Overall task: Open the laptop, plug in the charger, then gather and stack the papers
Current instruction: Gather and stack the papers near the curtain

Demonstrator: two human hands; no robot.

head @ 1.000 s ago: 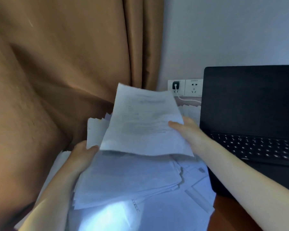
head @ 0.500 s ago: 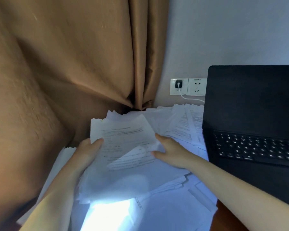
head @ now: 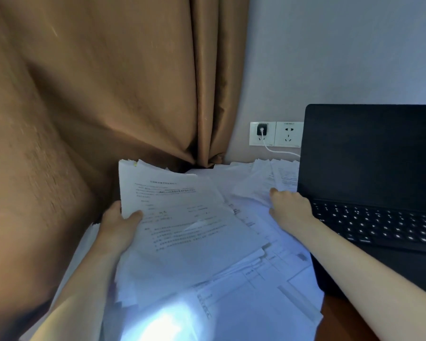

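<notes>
Although the top sheet of the bundle of papers [head: 187,217] carries a centred heading and lines of black print, none of it is sharp enough for you to read. The same goes for the small printing on the socket plate [head: 288,137] and the form boxes on the loose papers [head: 256,303] spread over the left part of the table [head: 337,326]. White legends show on the keyboard [head: 379,225] of the laptop [head: 369,156], too small to make out with certainty.

Your left hand [head: 118,225] reaches in from the near left and grips the bundle at its left edge, thumb on the top sheet, the other fingers hidden beneath. Your right hand [head: 290,207] stretches toward the table's far edge, back up, resting on sheets just beside the laptop's left side. Its fingers curl down out of sight, so you cannot tell whether they pinch paper or merely press it.

The laptop stands open on the table's right side, screen dark, its right part cut off by the frame. The charger [head: 261,130] sits in the plate's left socket, and its white cable [head: 278,151] runs to the laptop's left edge and passes out of sight there. A brown curtain [head: 96,94] hides the table's far left corner, and glare washes out the nearest sheets
</notes>
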